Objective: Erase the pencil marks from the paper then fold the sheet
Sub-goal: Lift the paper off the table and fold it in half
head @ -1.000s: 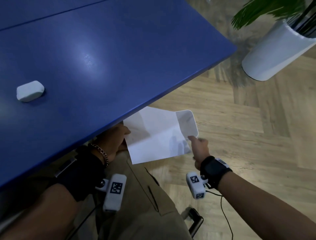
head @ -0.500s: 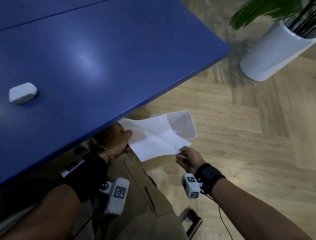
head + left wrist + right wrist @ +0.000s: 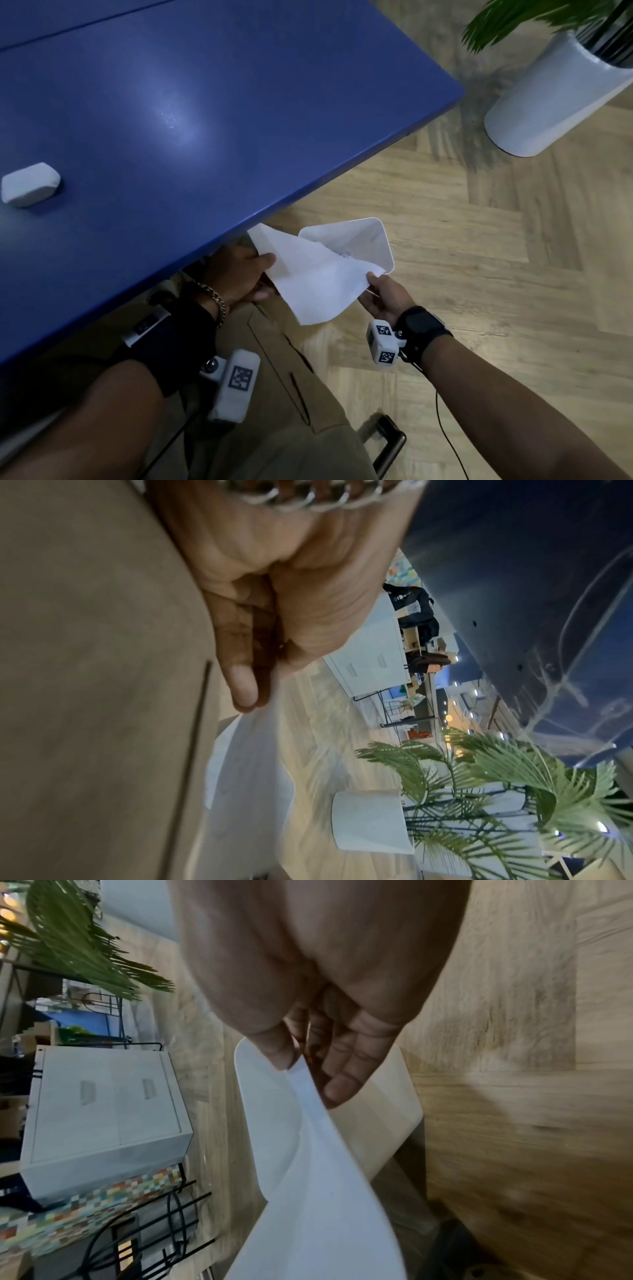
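Observation:
A white sheet of paper (image 3: 315, 281) hangs in the air below the blue table's front edge, sagging between both hands. My left hand (image 3: 253, 274) pinches its left edge just under the table, above my lap. My right hand (image 3: 375, 291) pinches the sheet's right corner between thumb and fingers; the right wrist view shows the paper (image 3: 325, 1177) running from that pinch (image 3: 301, 1069). In the left wrist view my left hand (image 3: 260, 685) holds the paper (image 3: 246, 764) edge. A white eraser (image 3: 30, 185) lies on the table at the far left.
The blue table (image 3: 239, 102) fills the upper left. A white bin (image 3: 356, 243) stands on the wooden floor right behind the paper. A white planter (image 3: 555, 102) with a palm sits at the upper right. My lap in tan trousers (image 3: 274, 411) is below.
My right hand dropped lower and turned palm up, now pinching the sheet's right corner. The flat paper slackened and sagged between the hands. The left hand kept its hold.

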Available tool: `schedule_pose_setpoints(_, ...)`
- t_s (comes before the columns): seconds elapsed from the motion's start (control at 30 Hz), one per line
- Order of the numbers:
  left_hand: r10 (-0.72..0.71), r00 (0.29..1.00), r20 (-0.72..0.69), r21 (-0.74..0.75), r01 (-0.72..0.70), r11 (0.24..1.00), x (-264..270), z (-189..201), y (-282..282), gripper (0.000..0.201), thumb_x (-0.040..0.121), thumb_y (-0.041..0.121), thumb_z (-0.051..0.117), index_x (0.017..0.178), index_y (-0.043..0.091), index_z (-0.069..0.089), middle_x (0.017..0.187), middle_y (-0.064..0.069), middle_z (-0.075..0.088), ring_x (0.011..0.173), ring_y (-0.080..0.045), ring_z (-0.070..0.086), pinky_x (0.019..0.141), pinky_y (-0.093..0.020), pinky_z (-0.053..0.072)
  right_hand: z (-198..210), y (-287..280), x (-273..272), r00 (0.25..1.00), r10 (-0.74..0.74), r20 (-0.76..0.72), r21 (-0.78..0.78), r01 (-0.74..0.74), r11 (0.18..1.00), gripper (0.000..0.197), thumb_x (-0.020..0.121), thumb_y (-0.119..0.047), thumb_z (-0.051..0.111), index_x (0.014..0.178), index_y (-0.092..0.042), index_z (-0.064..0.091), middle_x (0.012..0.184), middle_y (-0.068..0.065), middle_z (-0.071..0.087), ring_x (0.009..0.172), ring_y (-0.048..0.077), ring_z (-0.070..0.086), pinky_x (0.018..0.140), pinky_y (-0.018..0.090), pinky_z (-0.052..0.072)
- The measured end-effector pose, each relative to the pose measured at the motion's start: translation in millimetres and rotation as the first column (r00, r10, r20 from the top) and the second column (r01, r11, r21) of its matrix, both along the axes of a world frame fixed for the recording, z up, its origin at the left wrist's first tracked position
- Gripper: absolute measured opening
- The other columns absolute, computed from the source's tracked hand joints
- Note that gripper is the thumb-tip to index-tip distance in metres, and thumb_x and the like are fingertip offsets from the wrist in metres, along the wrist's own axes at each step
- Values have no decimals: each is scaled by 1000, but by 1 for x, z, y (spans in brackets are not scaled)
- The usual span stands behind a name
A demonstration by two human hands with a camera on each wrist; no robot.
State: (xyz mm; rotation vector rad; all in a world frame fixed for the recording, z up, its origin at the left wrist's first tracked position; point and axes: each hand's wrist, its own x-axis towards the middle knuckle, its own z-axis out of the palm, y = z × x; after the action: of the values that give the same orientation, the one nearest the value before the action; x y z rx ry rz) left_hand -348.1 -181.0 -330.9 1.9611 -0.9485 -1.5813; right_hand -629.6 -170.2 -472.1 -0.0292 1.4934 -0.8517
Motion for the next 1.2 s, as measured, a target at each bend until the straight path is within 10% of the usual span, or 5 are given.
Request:
schedule_pose_setpoints(0.53,-56,994,91,-100,65,993,8,-11,4,29,82,11,67,75,-15,56,73,-30,68,73,-42,74,72,-64,62,-10,-4,-11,927,103,-361,-10,-114,993,24,93,-18,63,109,-2,69,111,17,73,88,31,69,76,41,61)
schedule_pose_setpoints(0.67,-13,996,83,-85,20,996,5,-9,3,25,88,5,69,77,-15,57,81,-25,66,86,-40,72,75,-60,63,35,-8,7,448,120,-886,-146,-515,845,56,98,-38,60,145,-11,47,144,7,52,130,21,50,109,37,44)
schedule_pose_setpoints(0.83,45,999,28,-63,-43,997,-2,-10,1,15,97,3,65,93,-12,68,88,-17,69,88,-30,72,60,-34,64,86,11,75,343,459,-820,-379,-925,14,59,110,-36,37,163,-28,11,167,-18,10,156,-2,7,127,24,6)
schedule_pose_setpoints(1.0,75,997,-2,-32,-75,997,5,-12,3,18,99,4,63,82,-1,66,90,-16,66,85,-28,68,58,-30,64,-8,-25,15,-525,527,-668,636,-770,39,58,105,-57,22,160,-36,20,173,0,-2,157,39,-2,115,77,3)
schedule_pose_setpoints(1.2,28,999,19,-76,-26,997,5,-12,2,29,91,19,74,98,-8,70,103,-27,71,98,-38,71,80,-49,64,55,-38,51,176,467,-867,-61,-966,250,62,110,-45,33,165,-23,14,173,2,0,160,22,2,128,49,9)
